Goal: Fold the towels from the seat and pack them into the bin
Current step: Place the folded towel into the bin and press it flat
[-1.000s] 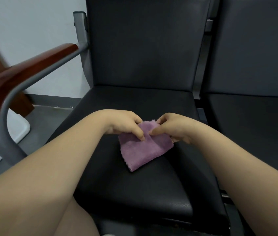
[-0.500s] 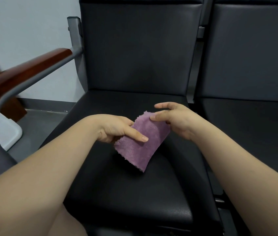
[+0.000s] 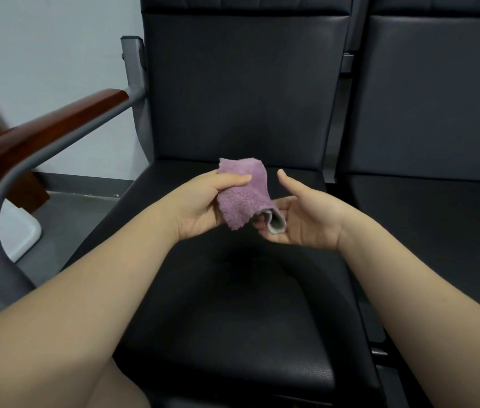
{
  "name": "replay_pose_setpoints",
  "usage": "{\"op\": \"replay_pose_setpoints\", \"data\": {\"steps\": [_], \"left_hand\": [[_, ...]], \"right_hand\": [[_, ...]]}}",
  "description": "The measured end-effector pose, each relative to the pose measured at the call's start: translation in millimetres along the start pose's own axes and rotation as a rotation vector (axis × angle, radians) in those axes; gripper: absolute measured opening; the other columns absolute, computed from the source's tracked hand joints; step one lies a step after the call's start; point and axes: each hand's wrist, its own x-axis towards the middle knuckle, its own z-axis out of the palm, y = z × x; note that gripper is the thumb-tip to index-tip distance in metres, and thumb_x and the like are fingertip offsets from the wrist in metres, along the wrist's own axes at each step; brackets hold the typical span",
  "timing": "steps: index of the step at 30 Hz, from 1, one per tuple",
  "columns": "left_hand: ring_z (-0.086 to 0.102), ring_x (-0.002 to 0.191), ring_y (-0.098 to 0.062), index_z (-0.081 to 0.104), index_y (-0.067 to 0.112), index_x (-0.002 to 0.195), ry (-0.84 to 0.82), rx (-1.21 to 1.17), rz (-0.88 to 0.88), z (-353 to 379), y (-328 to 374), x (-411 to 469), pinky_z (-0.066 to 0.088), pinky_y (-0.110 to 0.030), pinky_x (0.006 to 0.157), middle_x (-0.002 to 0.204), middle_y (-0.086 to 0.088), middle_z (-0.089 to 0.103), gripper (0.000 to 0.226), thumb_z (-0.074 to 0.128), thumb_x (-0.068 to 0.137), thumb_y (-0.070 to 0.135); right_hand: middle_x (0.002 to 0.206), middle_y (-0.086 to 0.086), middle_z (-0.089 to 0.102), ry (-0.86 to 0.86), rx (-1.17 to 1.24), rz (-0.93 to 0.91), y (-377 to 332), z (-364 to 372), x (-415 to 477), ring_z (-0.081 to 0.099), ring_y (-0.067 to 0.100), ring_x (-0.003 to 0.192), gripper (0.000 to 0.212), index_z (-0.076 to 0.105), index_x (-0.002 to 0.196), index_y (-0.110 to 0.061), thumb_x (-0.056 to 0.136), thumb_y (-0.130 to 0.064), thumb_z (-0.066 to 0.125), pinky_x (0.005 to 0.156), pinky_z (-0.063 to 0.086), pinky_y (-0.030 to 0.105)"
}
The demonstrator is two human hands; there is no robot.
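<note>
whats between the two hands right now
In the head view, the purple towel lies between them: the left hand grips its upper part, thumb on top, and its rolled lower end rests on the open right hand.

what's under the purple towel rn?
Small purple fleece towel is held above the black padded seat. Right hand fingers lie under its rolled lower end; left hand thumb is on top, its fingers hidden behind the cloth.

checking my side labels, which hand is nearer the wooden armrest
Left. The left hand grips the purple towel over the seat, right of the wooden armrest; the right hand lies open farther right, beyond the towel.
</note>
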Motion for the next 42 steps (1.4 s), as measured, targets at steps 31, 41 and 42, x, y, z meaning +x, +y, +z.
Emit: {"op": "replay_pose_setpoints", "data": {"steps": [31, 41, 42], "left_hand": [[0.073, 0.092, -0.021, 0.064, 0.006, 0.122, 0.054, 0.035, 0.114, -9, 9, -2, 0.061, -0.028, 0.073, 0.107, -0.016, 0.074, 0.032, 0.044, 0.101, -0.007], [0.071, 0.093, -0.025, 0.070, 0.000, 0.096, 0.164, 0.296, 0.114, -10, 3, -2, 0.060, -0.035, 0.079, 0.112, -0.017, 0.070, 0.012, 0.059, 0.092, 0.004], [0.071, 0.093, -0.025, 0.069, 0.002, 0.097, 0.170, 0.334, 0.100, -11, 3, -1, 0.060, -0.035, 0.080, 0.109, -0.016, 0.071, 0.010, 0.063, 0.092, 0.007]], "right_hand": [[0.103, 0.008, 0.062, -0.061, 0.061, -0.305, -14, -10, -3, 0.057, 0.018, 0.087, 0.031, 0.067, 0.116, -0.018, 0.092, -0.006, 0.051, 0.074, 0.048, 0.027], [0.083, 0.010, 0.064, 0.075, -0.001, -0.277, -13, -6, -3, 0.061, 0.024, 0.077, 0.030, 0.068, 0.085, -0.009, 0.096, -0.026, 0.046, 0.081, 0.058, 0.041], [0.081, 0.010, 0.061, 0.059, -0.018, -0.273, -12, -4, -3, 0.058, 0.023, 0.074, 0.027, 0.067, 0.084, -0.009, 0.096, -0.027, 0.051, 0.080, 0.058, 0.040]]}}
